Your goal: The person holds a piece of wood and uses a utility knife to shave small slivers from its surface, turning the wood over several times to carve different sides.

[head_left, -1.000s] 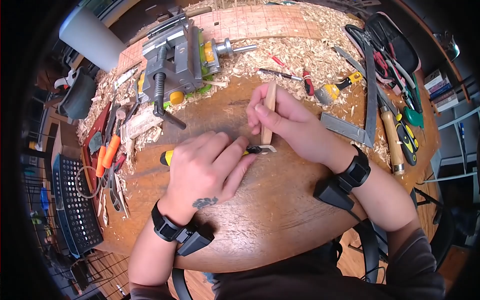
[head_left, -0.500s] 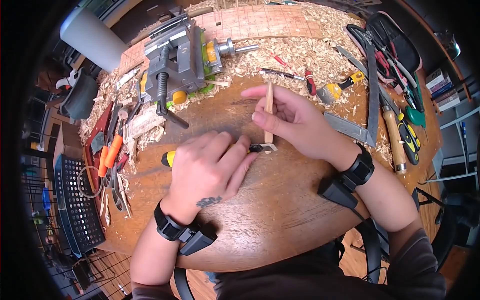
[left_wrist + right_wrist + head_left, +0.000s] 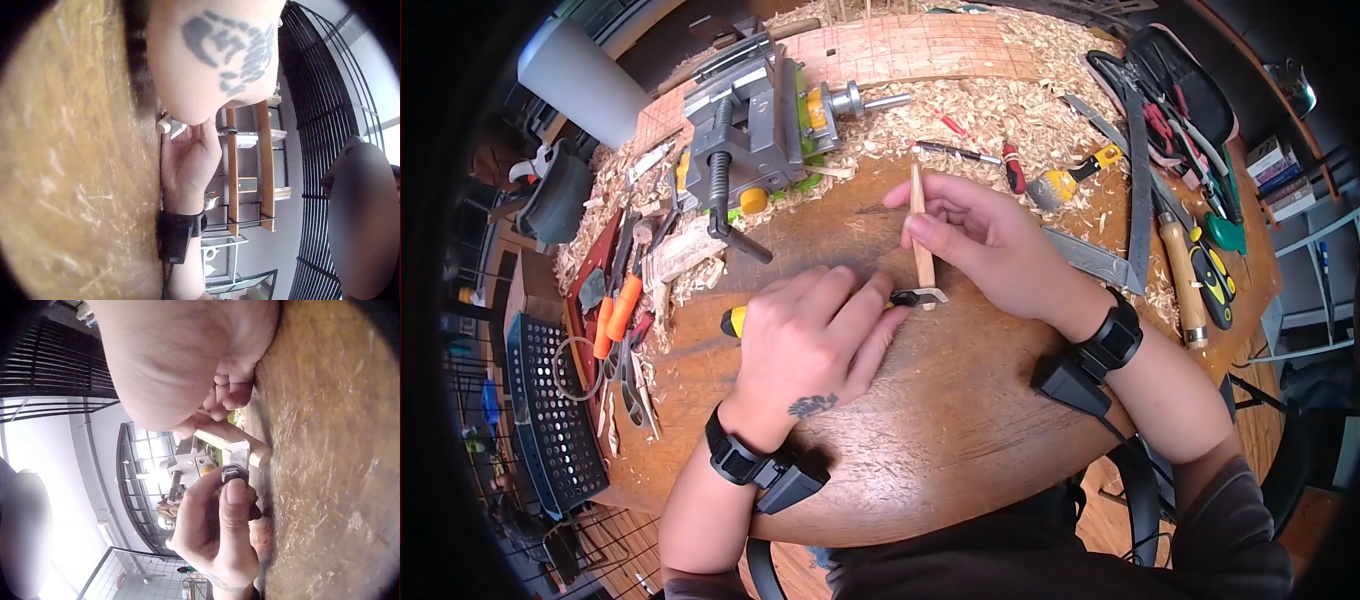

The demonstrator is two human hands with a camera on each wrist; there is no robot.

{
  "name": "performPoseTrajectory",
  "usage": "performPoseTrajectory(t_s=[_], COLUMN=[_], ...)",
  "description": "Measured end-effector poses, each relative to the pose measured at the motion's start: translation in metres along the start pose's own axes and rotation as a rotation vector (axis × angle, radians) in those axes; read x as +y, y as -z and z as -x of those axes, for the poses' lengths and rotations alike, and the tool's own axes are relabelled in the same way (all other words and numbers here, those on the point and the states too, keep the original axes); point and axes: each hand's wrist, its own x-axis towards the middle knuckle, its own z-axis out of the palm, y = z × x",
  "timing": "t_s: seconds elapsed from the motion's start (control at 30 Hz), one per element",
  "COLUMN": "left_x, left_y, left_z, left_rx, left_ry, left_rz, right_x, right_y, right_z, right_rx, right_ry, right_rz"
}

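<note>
My left hand (image 3: 815,325) lies low over the table, gripping a yellow and black utility knife (image 3: 734,319). Its short blade (image 3: 932,296) lies across the lower end of a slim wooden stick (image 3: 922,255). My right hand (image 3: 1000,245) pinches that stick between thumb and fingers and holds it nearly upright, its lower end at the tabletop. In the right wrist view, the left thumb presses near the knife's black head (image 3: 234,474), and the blade (image 3: 237,451) meets the side of the stick (image 3: 219,434). The left forearm hides most of the knife in the left wrist view.
A metal vise (image 3: 750,130) stands at the back left amid wood shavings (image 3: 980,100). A steel square (image 3: 1139,190), a wood-handled chisel (image 3: 1183,270) and a yellow-handled scraper (image 3: 1075,178) lie right. Orange-handled tools (image 3: 622,305) and a perforated black tray (image 3: 550,400) sit left.
The stick's top has swung to the left, and its lower end has shifted slightly left. The right hand's fingers have loosened from a tighter curl. The left hand and knife have stayed nearly still.
</note>
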Motion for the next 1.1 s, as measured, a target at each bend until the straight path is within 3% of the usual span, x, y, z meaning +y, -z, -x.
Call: performPoseTrajectory(t_s=[1.1], left_x=[0.0070], left_y=[-0.0004], left_z=[-0.0003], left_rx=[-0.012], left_ry=[-0.022], left_rz=[-0.023], right_x=[-0.0032], right_y=[0.0013], right_z=[0.0008], right_rx=[-0.013], right_ry=[-0.015], right_rz=[0.015])
